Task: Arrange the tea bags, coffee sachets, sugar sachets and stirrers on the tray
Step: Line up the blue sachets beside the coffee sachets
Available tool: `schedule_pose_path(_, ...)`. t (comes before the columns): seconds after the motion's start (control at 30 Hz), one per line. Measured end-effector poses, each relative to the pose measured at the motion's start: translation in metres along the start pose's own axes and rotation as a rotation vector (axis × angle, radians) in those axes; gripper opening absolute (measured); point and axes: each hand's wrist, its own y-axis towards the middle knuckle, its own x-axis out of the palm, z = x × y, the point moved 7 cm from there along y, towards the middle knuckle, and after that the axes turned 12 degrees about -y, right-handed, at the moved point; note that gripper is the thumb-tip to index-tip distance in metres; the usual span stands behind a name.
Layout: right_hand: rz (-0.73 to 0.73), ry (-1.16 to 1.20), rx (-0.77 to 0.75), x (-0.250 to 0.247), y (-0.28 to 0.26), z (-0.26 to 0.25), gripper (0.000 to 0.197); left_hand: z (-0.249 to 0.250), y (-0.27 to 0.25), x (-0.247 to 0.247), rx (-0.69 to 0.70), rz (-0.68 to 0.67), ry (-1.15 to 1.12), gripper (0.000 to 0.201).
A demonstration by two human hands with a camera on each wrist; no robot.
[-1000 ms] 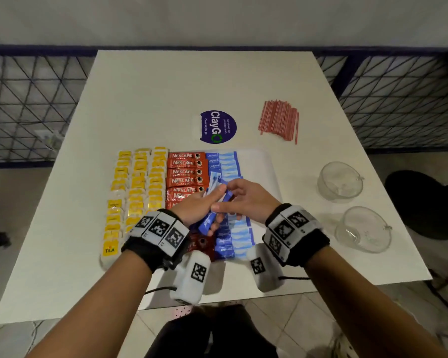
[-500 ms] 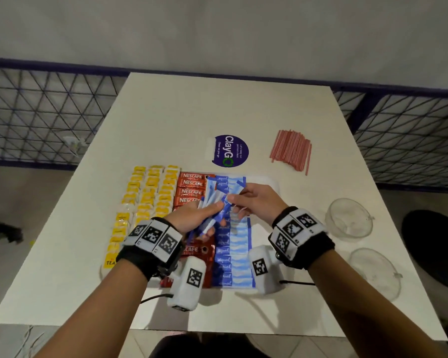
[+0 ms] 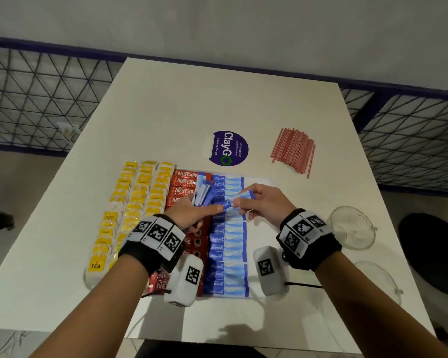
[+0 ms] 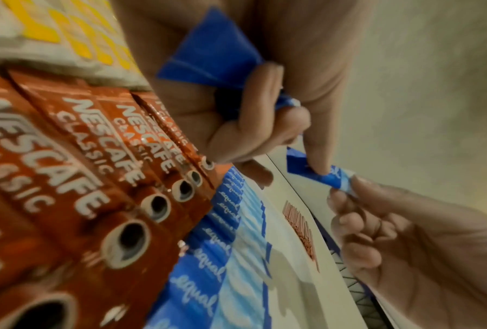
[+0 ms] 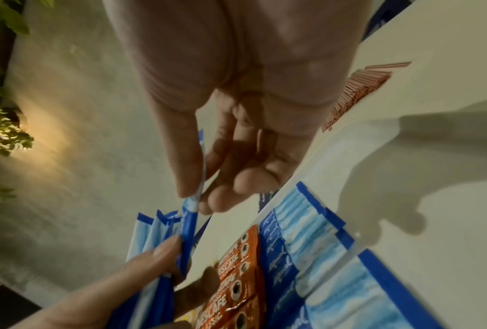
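Observation:
A white tray (image 3: 256,182) holds rows of yellow tea bags (image 3: 140,192), red Nescafe coffee sachets (image 3: 185,182) and blue sugar sachets (image 3: 226,249). Above the far part of the sugar row, my left hand (image 3: 212,208) grips a bundle of blue sugar sachets (image 3: 203,195) (image 4: 211,57) (image 5: 157,244). My right hand (image 3: 241,202) pinches the end of one sugar sachet (image 4: 320,175) (image 5: 193,213) that sticks out of that bundle. The left thumb still touches this sachet. The red stirrers (image 3: 292,151) lie in a heap on the table, off the tray at the far right.
Two clear glass bowls (image 3: 352,227) (image 3: 378,282) stand on the table right of the tray. A purple ClayGo sticker (image 3: 229,148) lies just beyond the tray. Wire railing (image 3: 36,99) runs behind the table on both sides.
Both hands have drifted a little toward the tray's far end. The right hand has drawn one sugar sachet rightward, partly out of the left hand's bundle. The head camera has tilted.

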Motion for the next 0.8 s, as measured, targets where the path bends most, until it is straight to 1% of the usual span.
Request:
schedule_pose_path(0.1,0.010,0.035,0.022,-0.002,0.006,-0.001,0.014,0.012,0.011,-0.008,0.034,0.011,0.006,0.031)
schedule_pose_path(0.13,0.009,0.041,0.030,-0.002,0.009,-0.001,0.012,0.017,0.015,-0.012,0.044,0.020,0.013,0.034)
schedule_pose_path(0.17,0.014,0.047,0.042,-0.003,0.012,-0.002,0.009,0.018,0.021,-0.015,0.034,0.027,0.018,0.054)
schedule_pose_path(0.2,0.022,0.048,0.056,-0.005,0.016,-0.001,0.004,0.020,0.025,-0.017,0.031,0.028,0.034,0.067)
schedule_pose_path(0.23,0.040,0.049,0.066,-0.007,0.019,0.000,0.003,0.024,0.028,-0.019,0.037,0.029,0.033,0.072)
schedule_pose_path(0.27,0.065,0.053,0.073,-0.009,0.024,0.002,0.009,0.027,0.031,-0.022,0.055,0.038,0.039,0.070)
schedule_pose_path(0.33,0.099,0.086,0.093,-0.013,0.032,0.006,0.021,0.034,0.035,-0.026,0.076,0.028,0.048,0.057)
schedule_pose_path(0.4,0.089,0.091,0.106,-0.014,0.039,0.008,0.025,0.039,0.040,-0.026,0.101,0.000,0.031,0.039)
schedule_pose_path(0.47,0.076,0.102,0.124,-0.015,0.046,0.007,0.027,0.040,0.047,-0.028,0.097,-0.018,0.047,0.029)
schedule_pose_path(0.67,0.159,0.113,0.214,-0.030,0.072,0.023,0.028,0.043,0.067,-0.034,0.082,-0.056,0.132,0.019)
schedule_pose_path(0.8,0.172,0.104,0.249,-0.029,0.083,0.027,0.027,0.043,0.075,-0.039,0.077,-0.032,0.124,0.024)
